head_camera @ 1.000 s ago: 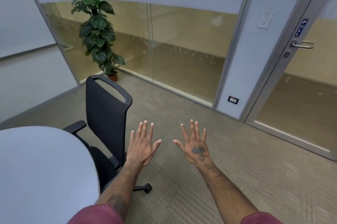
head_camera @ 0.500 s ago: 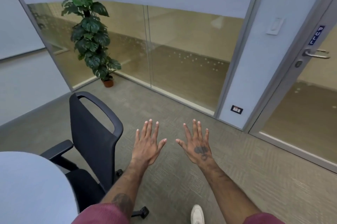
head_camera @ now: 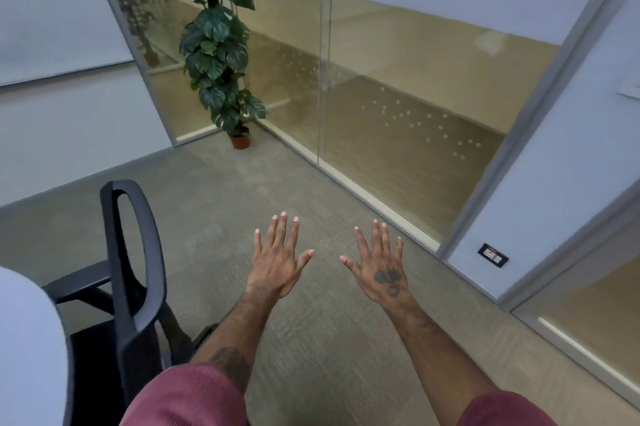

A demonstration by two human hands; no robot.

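Note:
My left hand (head_camera: 277,257) and my right hand (head_camera: 381,268) are stretched out in front of me, backs up, fingers straight and spread. Both hover above the carpet and hold nothing. They are side by side, a short gap between the thumbs. My right hand has a dark tattoo on its back. Maroon sleeves cover my upper arms at the bottom edge.
A black office chair (head_camera: 133,269) stands just left of my left arm, beside a grey round table (head_camera: 24,349) at the lower left. A potted plant (head_camera: 218,51) stands in the far corner. A glass partition (head_camera: 398,106) runs along the right, with a wall socket (head_camera: 492,255).
The view has swung to the left: the door has left the frame, the plant sits nearer the middle. Both hands stay spread and empty in front of me.

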